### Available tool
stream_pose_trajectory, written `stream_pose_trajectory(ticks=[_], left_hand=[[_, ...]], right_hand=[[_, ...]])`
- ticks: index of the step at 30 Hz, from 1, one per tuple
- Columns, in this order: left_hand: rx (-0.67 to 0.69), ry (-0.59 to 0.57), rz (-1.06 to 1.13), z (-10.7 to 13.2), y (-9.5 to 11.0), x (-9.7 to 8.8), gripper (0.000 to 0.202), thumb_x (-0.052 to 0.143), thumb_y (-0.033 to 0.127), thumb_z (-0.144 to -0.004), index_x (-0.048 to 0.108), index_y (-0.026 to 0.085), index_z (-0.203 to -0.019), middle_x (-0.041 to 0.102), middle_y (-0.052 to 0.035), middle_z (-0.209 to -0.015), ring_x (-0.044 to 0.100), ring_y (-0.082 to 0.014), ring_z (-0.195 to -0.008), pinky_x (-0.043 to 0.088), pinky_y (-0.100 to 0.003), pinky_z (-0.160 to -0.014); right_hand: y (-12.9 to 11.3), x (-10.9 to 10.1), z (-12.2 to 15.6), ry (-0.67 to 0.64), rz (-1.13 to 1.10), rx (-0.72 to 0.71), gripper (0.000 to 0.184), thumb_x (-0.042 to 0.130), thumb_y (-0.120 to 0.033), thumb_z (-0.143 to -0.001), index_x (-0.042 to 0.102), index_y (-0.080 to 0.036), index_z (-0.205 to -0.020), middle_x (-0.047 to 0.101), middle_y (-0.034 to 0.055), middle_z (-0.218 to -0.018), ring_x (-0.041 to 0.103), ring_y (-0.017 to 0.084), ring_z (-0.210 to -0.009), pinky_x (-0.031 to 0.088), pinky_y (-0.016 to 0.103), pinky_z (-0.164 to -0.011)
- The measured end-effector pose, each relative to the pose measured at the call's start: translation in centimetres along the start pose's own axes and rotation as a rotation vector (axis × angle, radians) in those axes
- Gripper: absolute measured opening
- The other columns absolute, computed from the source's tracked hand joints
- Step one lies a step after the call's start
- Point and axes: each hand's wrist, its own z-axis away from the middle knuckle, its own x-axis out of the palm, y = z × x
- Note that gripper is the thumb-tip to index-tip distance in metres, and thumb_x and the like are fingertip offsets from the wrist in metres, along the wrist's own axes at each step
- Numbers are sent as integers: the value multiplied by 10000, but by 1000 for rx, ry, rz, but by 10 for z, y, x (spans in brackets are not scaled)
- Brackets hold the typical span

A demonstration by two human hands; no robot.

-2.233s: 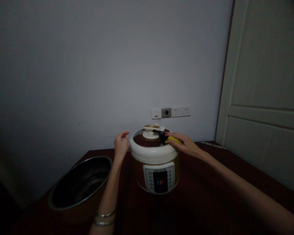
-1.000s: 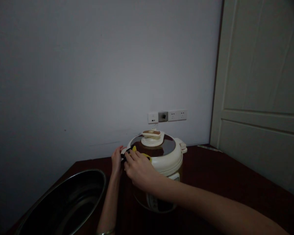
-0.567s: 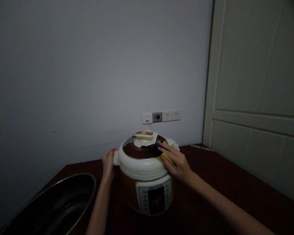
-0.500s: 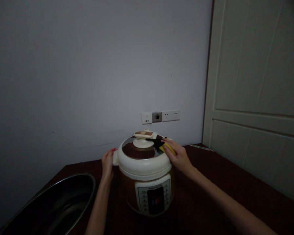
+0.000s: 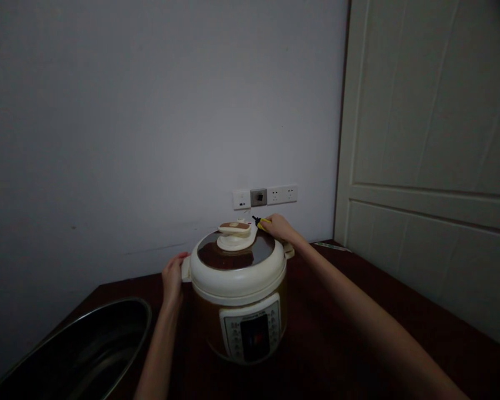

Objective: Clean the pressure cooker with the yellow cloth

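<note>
An electric pressure cooker [image 5: 237,286], white and brown with a control panel on its front, stands upright with its lid on. At the left, my left hand [image 5: 173,280] is closed around the cooker's white side handle [image 5: 185,270]. My right hand [image 5: 280,229] reaches over the back right of the lid. Its fingers are closed on a yellow and black piece, apparently a sponge [image 5: 263,223], beside the rear of the lid's top handle [image 5: 234,228]. Part of the sponge is hidden by the fingers.
A large dark metal basin [image 5: 148,316] lies at the lower left, near my left forearm. The dark red tabletop [image 5: 316,311] meets the wall, where several outlets [image 5: 275,194] are mounted. A pale panelled door [image 5: 420,139] borders the right side.
My right hand has moved with the sponge from the right part of the lid towards its back, beside the handle. My left hand stays on the side handle. The view has shifted slightly right.
</note>
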Motion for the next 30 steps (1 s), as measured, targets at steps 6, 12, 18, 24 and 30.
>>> stream_pose_trajectory(ticks=[6,12,18,24,30], left_hand=[[-20,28,1,3,2,3,246,562,267,-482,666,144,-668,638,-11,-635,534,-139,-581,405,-244,-554],[10,14,-3,4,3,3,245,557,268,-491,672,146,-670,654,-23,-661,548,-149,-601,413,-244,-550],[3,14,3,2,0,1,249,564,264,-483,678,144,-668,652,-17,-663,544,-143,-606,411,-238,-555],[14,1,6,3,1,2,219,558,262,-504,671,148,-653,654,-23,-660,553,-147,-604,413,-245,-560],[-10,29,34,6,2,4,216,543,254,-504,662,141,-644,633,-10,-616,532,-137,-559,399,-244,-534]], right_hand=[[-16,-5,43,63,27,-59,325,376,-272,-919,673,-145,-883,696,104,-863,610,176,-768,386,241,-669],[-37,5,114,272,-211,-240,341,397,-263,-910,587,-151,-1170,581,143,-1234,529,229,-1146,413,391,-965],[-28,19,126,378,-475,-302,377,428,-282,-907,543,-191,-1254,543,108,-1300,461,209,-1236,349,420,-1060],[1,27,93,466,-648,-140,344,435,-334,-898,616,-178,-1146,619,109,-1192,556,217,-1116,398,434,-1011],[-22,44,140,575,-432,-307,424,402,-211,-911,458,-229,-1331,463,109,-1375,402,223,-1292,338,489,-1069]])
